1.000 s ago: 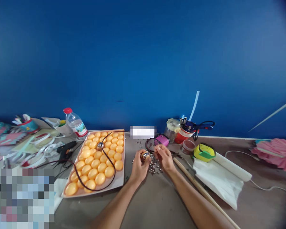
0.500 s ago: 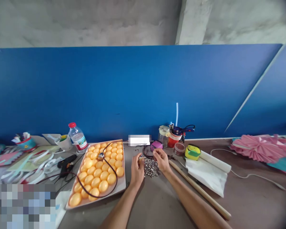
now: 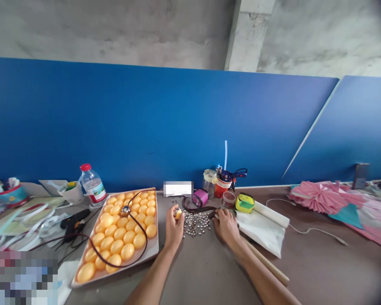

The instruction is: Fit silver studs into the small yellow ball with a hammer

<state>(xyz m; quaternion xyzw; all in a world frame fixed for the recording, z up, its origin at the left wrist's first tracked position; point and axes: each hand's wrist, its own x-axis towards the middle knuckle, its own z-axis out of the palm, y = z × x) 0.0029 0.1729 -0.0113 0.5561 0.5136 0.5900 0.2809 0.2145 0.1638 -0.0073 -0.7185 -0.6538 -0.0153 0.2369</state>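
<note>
My left hand (image 3: 174, 228) is closed around an orange ball (image 3: 178, 213) that has a dark, shiny patch on it. Just right of it lies a loose pile of small silver beads (image 3: 197, 223). My right hand (image 3: 227, 224) rests low at the pile's right edge, its fingers curled by a dark strip (image 3: 206, 209); what is under the fingertips is hidden. To the left stands a shallow tray (image 3: 156, 243) filled with orange balls (image 3: 117, 246). A silver-beaded piece (image 3: 125, 210) with a dark cord lies on those balls.
Behind the beads stand a purple object (image 3: 200, 198), a lidded jar (image 3: 209, 186) and a red cup of tools (image 3: 222, 186). A wooden stick (image 3: 269, 264) and white sheet (image 3: 263, 237) lie right. A bottle (image 3: 93, 186) and black glue gun (image 3: 74, 222) are left.
My right hand has moved from a raised pinch above the beads down to the table at their right side. My left hand still holds the ball. The view has turned slightly right.
</note>
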